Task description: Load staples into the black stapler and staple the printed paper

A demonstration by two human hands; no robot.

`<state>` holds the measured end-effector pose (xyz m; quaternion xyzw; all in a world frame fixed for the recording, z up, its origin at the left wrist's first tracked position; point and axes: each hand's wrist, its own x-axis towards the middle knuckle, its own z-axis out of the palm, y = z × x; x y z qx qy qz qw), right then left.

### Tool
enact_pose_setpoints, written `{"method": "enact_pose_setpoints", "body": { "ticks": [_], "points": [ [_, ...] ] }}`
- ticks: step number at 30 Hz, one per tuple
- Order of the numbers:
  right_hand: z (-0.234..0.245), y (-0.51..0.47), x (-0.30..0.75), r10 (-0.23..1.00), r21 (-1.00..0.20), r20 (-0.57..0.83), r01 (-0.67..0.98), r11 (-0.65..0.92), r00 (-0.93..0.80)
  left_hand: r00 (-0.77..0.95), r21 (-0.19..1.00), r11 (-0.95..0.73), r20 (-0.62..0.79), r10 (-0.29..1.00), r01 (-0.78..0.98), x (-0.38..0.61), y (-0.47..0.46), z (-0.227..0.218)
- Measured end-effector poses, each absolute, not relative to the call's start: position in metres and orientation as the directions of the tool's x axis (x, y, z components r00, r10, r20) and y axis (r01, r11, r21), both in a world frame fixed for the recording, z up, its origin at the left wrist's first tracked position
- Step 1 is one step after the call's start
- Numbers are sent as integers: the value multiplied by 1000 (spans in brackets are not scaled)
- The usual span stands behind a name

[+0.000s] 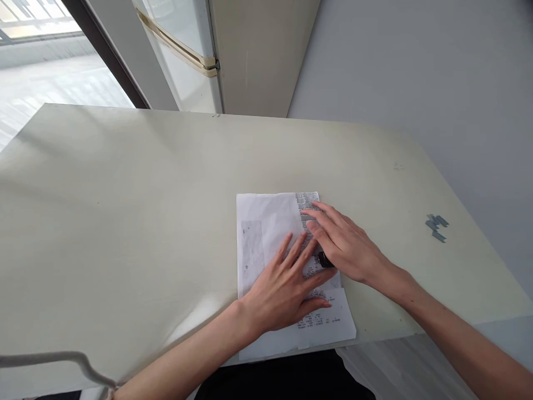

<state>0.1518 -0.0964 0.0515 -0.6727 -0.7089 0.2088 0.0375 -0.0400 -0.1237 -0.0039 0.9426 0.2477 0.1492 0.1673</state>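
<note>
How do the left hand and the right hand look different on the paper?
The left hand has its fingers spread wide; the right hand has its fingers closer together. The left hand is over the paper, while the right hand crosses the paper's right edge. In the picture, the left hand's fingers point up and right, but the right hand's point up and left. Both hands are bare, with their backs showing.

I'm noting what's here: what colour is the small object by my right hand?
The small object is black where visible, best seen in the head view.
</note>
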Motion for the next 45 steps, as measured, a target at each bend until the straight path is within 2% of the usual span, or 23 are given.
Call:
{"method": "enact_pose_setpoints", "body": {
  "ticks": [6,14,17,21,25,29,34,38,41,45],
  "points": [
    [51,-98,146,980,-276,-172,960,51,-101,831,374,-829,213,514,416,-40,-124,-3],
    [32,-102,136,981,-47,14,980,195,-195,832,379,-835,233,504,399,-44,-123,-4],
    [28,-100,132,978,-31,20,978,206,-206,830,376,-837,241,503,398,-46,-122,-5],
    [32,-95,133,983,-156,-29,972,176,-183,834,369,-840,235,499,398,-47,-119,-7],
    [42,-94,143,992,-395,-67,916,71,-106,821,365,-841,264,506,400,-49,-119,-10],
    [46,-98,163,997,-590,-14,806,50,-72,828,341,-843,242,506,415,-52,-117,-9],
    [35,-118,198,988,-626,142,767,138,-62,834,282,-842,188,518,460,-57,-110,-7],
    [24,-152,231,964,-602,266,778,180,-17,789,223,-817,219,574,532,-77,-123,0],
    [21,-180,246,961,-637,262,764,105,86,745,175,-772,205,635,611,-100,-147,6],
    [21,-207,245,933,-756,137,644,-118,332,739,54,-753,163,654,655,-124,-176,2]
  ]
}}
